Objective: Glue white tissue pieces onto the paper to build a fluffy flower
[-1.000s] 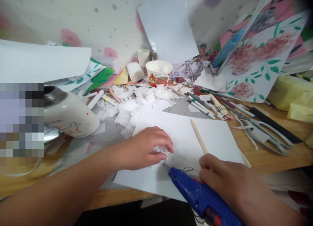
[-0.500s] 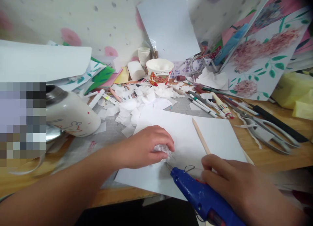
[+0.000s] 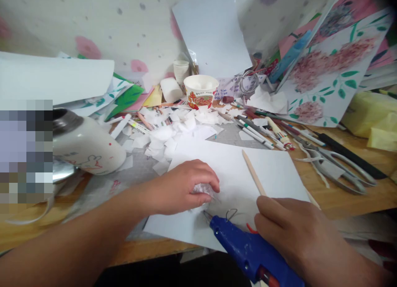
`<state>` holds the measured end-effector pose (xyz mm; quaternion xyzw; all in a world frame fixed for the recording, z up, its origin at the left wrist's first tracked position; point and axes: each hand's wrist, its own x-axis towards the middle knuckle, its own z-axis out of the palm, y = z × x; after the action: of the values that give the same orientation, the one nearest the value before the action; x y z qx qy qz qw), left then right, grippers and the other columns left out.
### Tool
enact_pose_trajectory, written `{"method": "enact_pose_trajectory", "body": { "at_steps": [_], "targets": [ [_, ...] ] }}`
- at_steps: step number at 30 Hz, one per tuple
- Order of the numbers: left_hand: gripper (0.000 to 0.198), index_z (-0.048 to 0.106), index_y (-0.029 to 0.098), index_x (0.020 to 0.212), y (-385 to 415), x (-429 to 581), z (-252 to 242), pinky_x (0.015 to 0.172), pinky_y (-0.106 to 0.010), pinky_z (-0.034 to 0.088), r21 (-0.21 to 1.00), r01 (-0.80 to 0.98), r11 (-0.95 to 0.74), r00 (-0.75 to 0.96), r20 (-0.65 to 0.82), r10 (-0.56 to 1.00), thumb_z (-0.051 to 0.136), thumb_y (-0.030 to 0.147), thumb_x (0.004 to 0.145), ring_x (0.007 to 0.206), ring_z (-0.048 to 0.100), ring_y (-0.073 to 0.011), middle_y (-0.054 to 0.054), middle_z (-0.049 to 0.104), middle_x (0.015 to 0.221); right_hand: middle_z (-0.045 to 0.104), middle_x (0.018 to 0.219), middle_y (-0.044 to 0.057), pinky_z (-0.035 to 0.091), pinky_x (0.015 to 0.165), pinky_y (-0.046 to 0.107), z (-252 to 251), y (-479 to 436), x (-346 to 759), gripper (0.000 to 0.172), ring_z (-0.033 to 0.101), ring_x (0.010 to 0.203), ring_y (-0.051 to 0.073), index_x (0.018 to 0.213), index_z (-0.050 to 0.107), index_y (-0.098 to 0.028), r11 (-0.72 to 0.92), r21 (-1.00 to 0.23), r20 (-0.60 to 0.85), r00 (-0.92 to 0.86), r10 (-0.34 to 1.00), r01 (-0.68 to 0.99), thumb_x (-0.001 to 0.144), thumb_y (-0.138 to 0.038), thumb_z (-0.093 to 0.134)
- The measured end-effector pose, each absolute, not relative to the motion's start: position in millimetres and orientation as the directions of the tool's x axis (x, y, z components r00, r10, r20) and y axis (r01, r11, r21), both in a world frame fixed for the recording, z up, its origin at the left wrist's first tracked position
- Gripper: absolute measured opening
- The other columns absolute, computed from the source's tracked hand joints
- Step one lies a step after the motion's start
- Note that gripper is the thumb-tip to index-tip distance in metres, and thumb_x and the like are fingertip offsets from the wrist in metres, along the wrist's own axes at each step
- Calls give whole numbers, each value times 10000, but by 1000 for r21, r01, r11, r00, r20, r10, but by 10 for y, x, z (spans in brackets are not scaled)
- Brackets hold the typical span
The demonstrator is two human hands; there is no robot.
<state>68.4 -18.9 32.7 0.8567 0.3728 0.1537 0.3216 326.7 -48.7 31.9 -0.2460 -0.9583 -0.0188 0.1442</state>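
Fingers [image 3: 207, 180] of the left hand [image 3: 181, 190] curl together over a crumpled white paper wad [image 3: 203, 191], pinning it on a white sheet [image 3: 276, 171] at the near edge of the bench [image 3: 341, 202]. Those of the right hand [image 3: 297, 237] wrap a blue glue gun [image 3: 245, 247], its nozzle tip just beside the wad. A wooden stick [image 3: 252, 177] lies on the sheet, and scissors [image 3: 338, 173] lie to the right.

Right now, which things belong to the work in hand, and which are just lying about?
In hand: left hand on the crumpled paper; right hand holding the glue gun, nozzle near the paper; white sheet underneath.
Lying about: wooden stick, scissors, pens, paper scraps, printed cup, white bottle.
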Motion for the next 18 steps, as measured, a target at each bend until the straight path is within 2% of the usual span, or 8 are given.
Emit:
{"method": "enact_pose_trajectory", "body": {
  "at_steps": [6,12,18],
  "targets": [
    [152,687,177,963,-190,688,326,937,-318,434,666,539,-516,677,22,735,639,115,833,1038,599,-185,-67,684,1094,539,778,12,206,526,334,295,-483,3343,248,468,546,174,757,515,-227,856,-112,166,-840,517,505,961,-137,405],
    [150,693,160,967,-190,697,323,931,-311,431,677,536,-505,673,19,740,639,112,836,1034,594,-187,-78,681,1095,465,682,9,168,510,340,264,-511,3400,286,423,491,181,681,454,-230,843,-45,254,-810,528,536,927,-90,406],
    [144,698,146,960,-195,684,316,939,-307,423,684,523,-508,675,30,737,651,110,830,1034,596,-189,-82,683,1086,534,771,16,214,507,332,246,-497,3394,205,493,525,191,763,514,-232,852,-53,178,-835,521,520,911,-110,443]
  ]
}}
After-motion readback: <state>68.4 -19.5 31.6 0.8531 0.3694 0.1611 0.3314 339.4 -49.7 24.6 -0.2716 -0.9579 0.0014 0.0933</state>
